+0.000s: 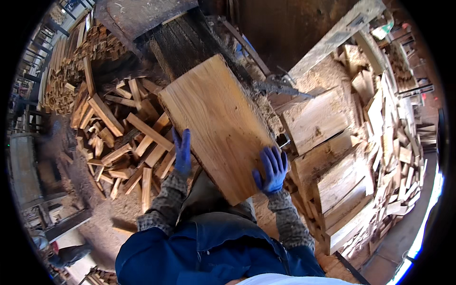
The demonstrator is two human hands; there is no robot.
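Note:
A wide, thick wooden board [213, 123] slants in front of me, its far end over a dark, sawdust-covered machine bed [183, 45] and its near end close to my body. My left hand [182, 151], in a blue-purple glove, is at the board's left edge with its fingers stretched forward; whether the palm presses on the wood is hard to tell. On the right edge near the close corner lies my right hand [272, 170], gloved alike, fingers spread over the wood with the thumb apart. The board's underside is hidden.
Offcuts [142, 137] lie heaped on the floor to my left, with stacked wood strips [71, 71] beyond. To the right are large boards [316, 121] dusted with sawdust and piled scrap. A metal bar [247, 45] and a metal plate [137, 16] are near the machine.

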